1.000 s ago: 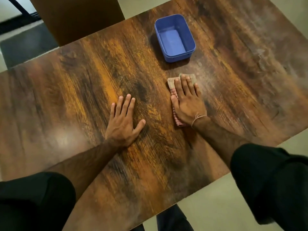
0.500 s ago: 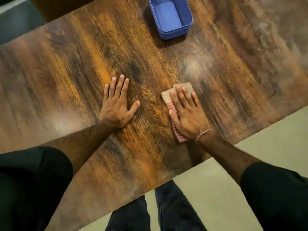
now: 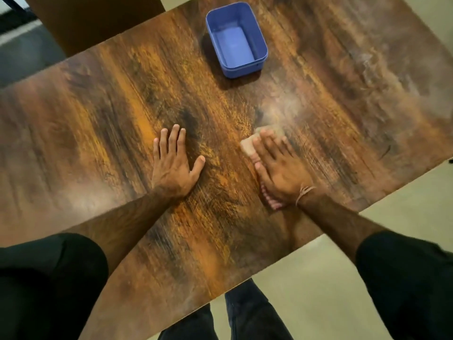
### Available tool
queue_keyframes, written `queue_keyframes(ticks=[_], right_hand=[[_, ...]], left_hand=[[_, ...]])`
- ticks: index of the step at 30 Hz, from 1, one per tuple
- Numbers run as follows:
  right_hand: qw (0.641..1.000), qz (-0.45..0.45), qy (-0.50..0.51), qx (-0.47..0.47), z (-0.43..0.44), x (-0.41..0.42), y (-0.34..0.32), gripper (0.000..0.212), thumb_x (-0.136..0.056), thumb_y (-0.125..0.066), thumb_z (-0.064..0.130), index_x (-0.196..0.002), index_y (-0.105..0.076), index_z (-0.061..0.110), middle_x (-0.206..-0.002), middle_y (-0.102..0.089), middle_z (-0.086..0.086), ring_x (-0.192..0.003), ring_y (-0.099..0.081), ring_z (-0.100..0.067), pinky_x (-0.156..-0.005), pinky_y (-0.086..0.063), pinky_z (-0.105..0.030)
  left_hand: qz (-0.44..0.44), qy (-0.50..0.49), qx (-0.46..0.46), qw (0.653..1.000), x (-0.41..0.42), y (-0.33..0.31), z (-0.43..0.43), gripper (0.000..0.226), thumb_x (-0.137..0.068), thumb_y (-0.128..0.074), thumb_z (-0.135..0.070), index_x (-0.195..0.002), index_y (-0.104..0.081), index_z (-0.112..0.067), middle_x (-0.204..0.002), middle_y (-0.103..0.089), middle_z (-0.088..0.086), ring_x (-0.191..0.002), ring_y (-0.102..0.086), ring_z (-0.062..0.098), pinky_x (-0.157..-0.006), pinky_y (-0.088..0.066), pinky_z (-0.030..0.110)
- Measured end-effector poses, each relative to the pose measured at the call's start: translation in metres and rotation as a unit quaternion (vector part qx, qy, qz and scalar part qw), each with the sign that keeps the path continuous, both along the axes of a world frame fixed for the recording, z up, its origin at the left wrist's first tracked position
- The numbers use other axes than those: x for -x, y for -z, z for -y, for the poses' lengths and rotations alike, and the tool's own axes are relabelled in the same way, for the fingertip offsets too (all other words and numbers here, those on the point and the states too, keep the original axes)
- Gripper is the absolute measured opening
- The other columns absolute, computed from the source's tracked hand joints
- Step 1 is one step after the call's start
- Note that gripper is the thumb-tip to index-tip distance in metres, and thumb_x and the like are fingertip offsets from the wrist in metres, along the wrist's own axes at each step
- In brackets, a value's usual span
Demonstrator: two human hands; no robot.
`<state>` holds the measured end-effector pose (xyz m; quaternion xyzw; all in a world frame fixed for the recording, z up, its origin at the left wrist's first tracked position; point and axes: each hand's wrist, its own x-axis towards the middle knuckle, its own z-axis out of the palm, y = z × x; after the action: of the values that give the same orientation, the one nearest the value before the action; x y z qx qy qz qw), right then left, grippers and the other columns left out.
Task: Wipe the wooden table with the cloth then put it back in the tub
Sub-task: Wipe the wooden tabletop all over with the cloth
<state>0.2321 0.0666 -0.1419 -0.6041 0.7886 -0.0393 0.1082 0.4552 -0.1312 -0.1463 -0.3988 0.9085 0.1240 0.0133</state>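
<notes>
The right hand (image 3: 279,168) lies flat with straight fingers, pressing the cloth (image 3: 247,144) onto the tabletop (image 3: 98,133). It is not clenched and not curled round anything. A second ago hand and cloth sat just short of the tub (image 3: 236,39). Since then they have been drawn back toward the near edge, and the motion blur over the fingers suggests the stroke is in progress. That reads as wiping under way — one lane in front of the tub covered, with much of the tabletop probably left to do.

The cloth is on the tabletop beneath the palm. A pale corner shows at the fingertips and a pink edge shows by the wrist, where a thread band (image 3: 305,191) is tied.

At 9 o'clock from it the left hand (image 3: 172,168) has kept its place — palm down, fingers together, thumb spread, holding nothing and apparently bracing the body. The blue tub stands well apart at about 12 o'clock and looks empty, so the return step has not begun.
</notes>
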Motion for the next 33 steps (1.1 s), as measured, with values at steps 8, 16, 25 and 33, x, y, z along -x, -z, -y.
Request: queue_keyframes(ticks=[8,16,25,33], right_hand=[[0.99,0.002,0.139,-0.011,0.073,-0.015,-0.004,0.069,-0.104,-0.019,0.046,-0.163,-0.007,0.011,-0.17,-0.001,-0.014,-0.158,0.002,-0.03,-0.127,-0.001,-0.052],[0.997,-0.006,0.051,-0.05,0.076,0.073,-0.01,0.068,-0.106,-0.008,0.054,-0.163,0.002,0.019,-0.17,0.008,-0.006,-0.157,0.006,-0.022,-0.126,0.009,-0.039],[0.991,0.007,0.122,-0.051,0.1,0.049,-0.01,0.067,-0.106,-0.011,0.049,-0.163,0.0,0.016,-0.169,0.011,-0.007,-0.157,0.01,-0.024,-0.127,0.005,-0.045],[0.99,-0.006,0.133,-0.054,0.108,0.141,-0.018,0.072,-0.1,-0.003,0.054,-0.164,-0.008,0.021,-0.171,-0.001,-0.004,-0.158,0.001,-0.021,-0.125,0.007,-0.037]], left_hand=[[-0.002,0.008,0.008,1.0,0.0,0.006,0.005,0.087,-0.097,-0.031,-0.066,-0.164,-0.012,-0.015,-0.173,-0.003,0.003,-0.159,0.004,0.025,-0.128,-0.001,0.051],[-0.006,0.009,0.01,1.0,0.0,0.006,0.006,0.087,-0.098,-0.031,-0.067,-0.165,-0.013,-0.014,-0.173,-0.004,0.003,-0.16,0.004,0.024,-0.128,-0.004,0.051],[-0.012,0.012,0.025,1.0,0.0,0.007,0.005,0.088,-0.096,-0.034,-0.066,-0.164,-0.019,-0.012,-0.172,-0.011,0.005,-0.16,-0.002,0.027,-0.127,-0.01,0.054],[-0.015,0.014,-0.005,1.0,0.022,0.006,0.02,0.089,-0.095,-0.032,-0.067,-0.163,-0.02,-0.01,-0.17,-0.016,0.009,-0.158,-0.006,0.032,-0.127,-0.007,0.055]])
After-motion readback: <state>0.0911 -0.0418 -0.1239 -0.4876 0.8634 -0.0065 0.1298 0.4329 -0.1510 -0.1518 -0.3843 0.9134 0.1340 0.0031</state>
